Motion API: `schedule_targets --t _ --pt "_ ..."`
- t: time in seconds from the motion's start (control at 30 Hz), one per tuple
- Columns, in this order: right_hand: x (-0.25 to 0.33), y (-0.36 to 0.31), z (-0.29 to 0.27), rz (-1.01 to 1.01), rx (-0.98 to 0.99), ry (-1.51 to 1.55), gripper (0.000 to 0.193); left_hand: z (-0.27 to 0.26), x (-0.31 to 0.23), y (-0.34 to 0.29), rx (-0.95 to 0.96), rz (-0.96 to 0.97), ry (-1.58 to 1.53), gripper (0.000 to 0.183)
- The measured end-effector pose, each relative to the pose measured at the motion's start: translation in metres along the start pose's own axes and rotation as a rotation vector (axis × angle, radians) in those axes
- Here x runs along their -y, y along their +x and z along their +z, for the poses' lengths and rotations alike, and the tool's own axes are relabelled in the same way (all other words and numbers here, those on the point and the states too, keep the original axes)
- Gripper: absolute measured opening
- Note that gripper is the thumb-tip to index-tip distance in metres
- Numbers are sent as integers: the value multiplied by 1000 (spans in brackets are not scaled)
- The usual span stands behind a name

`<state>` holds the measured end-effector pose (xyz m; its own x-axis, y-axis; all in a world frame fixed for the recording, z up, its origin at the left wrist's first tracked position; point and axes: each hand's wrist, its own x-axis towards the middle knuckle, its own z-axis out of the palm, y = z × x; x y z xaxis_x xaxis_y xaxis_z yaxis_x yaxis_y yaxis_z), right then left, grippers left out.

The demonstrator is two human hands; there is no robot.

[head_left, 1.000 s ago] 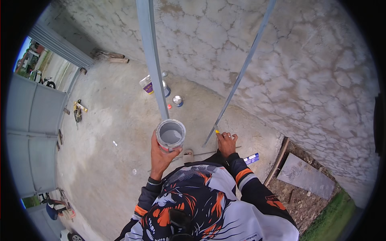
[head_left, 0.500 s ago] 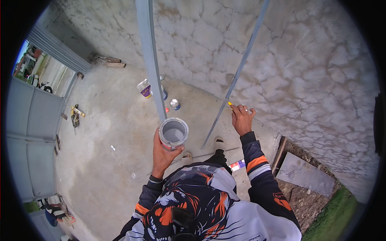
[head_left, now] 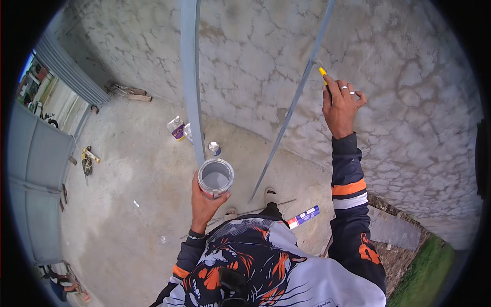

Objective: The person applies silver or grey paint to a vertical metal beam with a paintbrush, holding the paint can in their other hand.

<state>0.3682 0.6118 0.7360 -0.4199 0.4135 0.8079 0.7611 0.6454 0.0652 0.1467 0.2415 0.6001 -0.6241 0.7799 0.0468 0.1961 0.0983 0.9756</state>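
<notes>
My left hand (head_left: 205, 209) is wrapped round an open paint can (head_left: 216, 162), held upright with grey paint inside. The fingers of my right hand (head_left: 339, 110) pinch a small paintbrush (head_left: 322, 72) by its yellow handle. The brush's pale tip reaches the thin grey metal bar (head_left: 295, 100), which slants up across the wall; whether it touches is too small to tell. A thicker grey bar (head_left: 190, 66) rises just beyond the can.
A cracked plaster wall (head_left: 245, 61) stands ahead. On the concrete floor (head_left: 133, 169) are a plastic jug (head_left: 176, 128), a small tin (head_left: 214, 148), a power tool with a cord (head_left: 87, 159) and a blue-and-red box (head_left: 304, 217). Grey metal panels (head_left: 38, 179) line the left.
My right hand has moved up and to the right with the paintbrush, farther along the thin bar. The can has shifted slightly in view, still in my left hand.
</notes>
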Motion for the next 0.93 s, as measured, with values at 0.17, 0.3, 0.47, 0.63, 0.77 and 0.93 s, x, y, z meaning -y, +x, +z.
schedule_targets --t 0.17,0.3,0.47,0.63,0.77,0.93 --pt "27 -46 22 -41 30 -168 37 -6 4 -6 -28 -27 -23 107" --pt "65 -151 56 -67 322 -130 37 -10 7 -9 -41 -26 4 107" --pt "96 -253 79 -58 588 0 34 -22 4 -17 -24 -42 -1 102" --pt "126 -306 82 -43 759 136 28 -26 2 -19 -24 8 15 96" --pt "141 -317 83 0 902 228 21 -25 3 -17 -35 9 -12 96" --pt "134 -295 91 36 1051 237 21 -25 13 -15 -6 -5 -7 104"
